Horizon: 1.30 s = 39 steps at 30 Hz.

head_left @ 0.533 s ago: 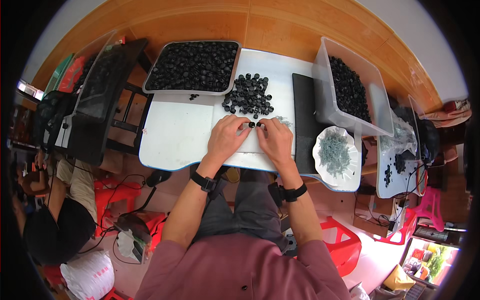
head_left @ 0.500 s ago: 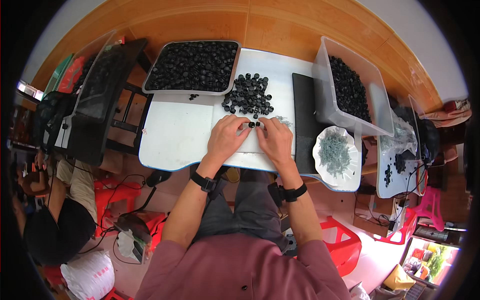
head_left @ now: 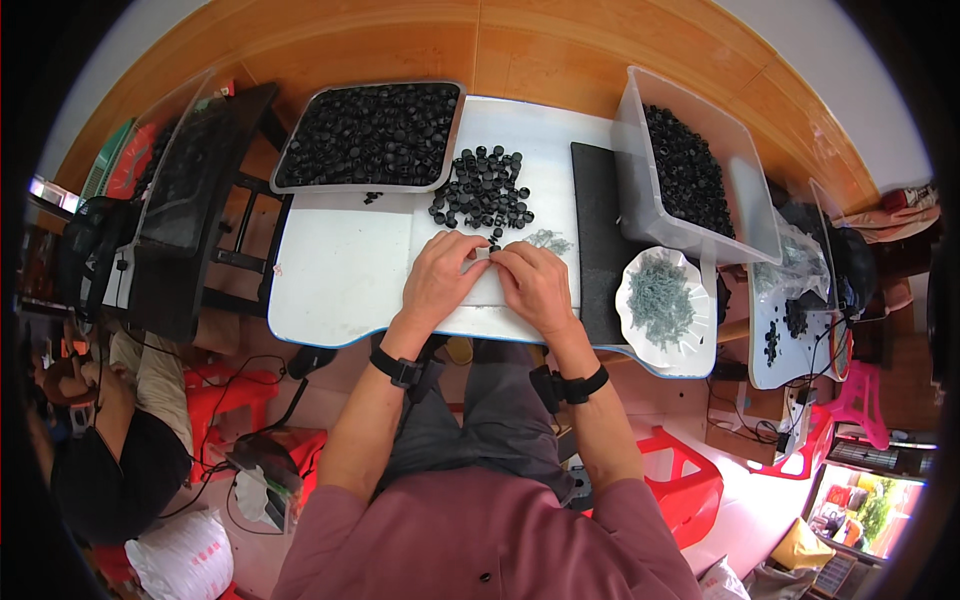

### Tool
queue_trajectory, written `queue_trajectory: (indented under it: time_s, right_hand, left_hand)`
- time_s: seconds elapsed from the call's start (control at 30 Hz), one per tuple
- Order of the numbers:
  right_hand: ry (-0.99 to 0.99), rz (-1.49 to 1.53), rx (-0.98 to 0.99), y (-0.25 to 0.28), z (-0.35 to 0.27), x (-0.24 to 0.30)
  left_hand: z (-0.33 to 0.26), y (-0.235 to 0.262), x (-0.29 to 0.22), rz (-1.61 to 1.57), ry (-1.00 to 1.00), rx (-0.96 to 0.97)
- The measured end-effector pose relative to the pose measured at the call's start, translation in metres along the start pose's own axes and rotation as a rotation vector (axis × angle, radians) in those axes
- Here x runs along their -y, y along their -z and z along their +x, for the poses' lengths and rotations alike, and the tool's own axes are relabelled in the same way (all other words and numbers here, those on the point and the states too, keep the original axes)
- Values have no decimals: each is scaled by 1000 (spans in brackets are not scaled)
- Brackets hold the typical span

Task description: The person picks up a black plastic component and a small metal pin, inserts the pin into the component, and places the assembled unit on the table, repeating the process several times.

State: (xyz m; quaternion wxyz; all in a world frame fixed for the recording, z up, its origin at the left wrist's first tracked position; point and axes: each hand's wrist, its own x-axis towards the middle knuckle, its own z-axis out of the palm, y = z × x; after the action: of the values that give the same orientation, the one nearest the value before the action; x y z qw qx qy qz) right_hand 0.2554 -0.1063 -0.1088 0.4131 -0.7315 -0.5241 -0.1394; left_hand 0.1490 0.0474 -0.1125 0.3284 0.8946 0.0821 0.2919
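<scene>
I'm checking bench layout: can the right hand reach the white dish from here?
Probably yes: only the flat black mat seems to lie between the right hand and the open white dish, though that hand seems busy at a small black part.

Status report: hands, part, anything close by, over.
Left hand and right hand together at small black part; exact grip unclear. Loose black pile just beyond.

- No words, numbers or brands can be read.
- Lower left of the frame: a white sack [head_left: 180, 562] bears red printing [head_left: 208, 556], too small and blurred to make out.
- Left of centre: a tiny reddish mark [head_left: 278, 268] on the white table's edge [head_left: 300, 300], possibly not lettering.
</scene>
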Motion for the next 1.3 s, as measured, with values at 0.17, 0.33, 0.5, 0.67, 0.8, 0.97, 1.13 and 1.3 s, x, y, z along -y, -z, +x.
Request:
queue_trajectory:
  time_s: [0.17, 0.33, 0.5, 0.67, 0.8, 0.97, 1.13, 1.3]
  right_hand:
    - [-362, 104, -272, -2, -3, -1]
    - [-359, 110, -350, 1, -1, -2]
    - [-347, 107, -397, 8, 1, -3]
    - [-400, -68, -135, 36, 5, -8]
    - [-409, -51, 1, 32, 0, -10]
    - [-346, -170, 53, 23, -7, -15]
    - [-250, -233, 24, 16, -10, -13]
    - [-161, -310, 24, 11, -11, -12]
  left_hand:
    - [2, -1, -4, 28, 23, 9]
    - [3, -3, -5, 66, 42, 23]
    - [0, -4, 2, 6, -2, -43]
    - [2, 0, -3, -4, 64, 11]
    - [1, -2, 1, 45, 23, 4]
    - [4, -4, -7, 47, 88, -11]
    - [6, -5, -6, 81, 12, -48]
    - [8, -8, -4, 154, 105, 60]
